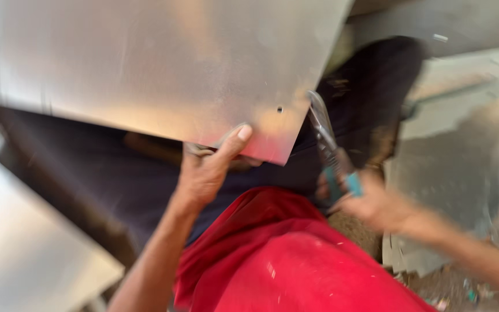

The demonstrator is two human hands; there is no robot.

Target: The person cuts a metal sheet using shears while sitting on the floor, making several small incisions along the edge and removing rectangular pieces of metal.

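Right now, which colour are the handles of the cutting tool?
Teal blue, on the snips in the head view.

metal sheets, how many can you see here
2. One large metal sheet fills the top, its lower edge gripped by the left hand. A second metal sheet lies at the bottom left. More may be hidden beyond the frame.

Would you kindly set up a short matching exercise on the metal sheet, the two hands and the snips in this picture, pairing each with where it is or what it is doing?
Things:
1. metal sheet
2. left hand
3. right hand
4. snips

Places or states:
A. grips teal handles
B. blades at the sheet's right edge
C. fills the upper left of the view, shiny and silver
D. pinches the sheet's lower edge, thumb on top

Pairs: 1-C, 2-D, 3-A, 4-B
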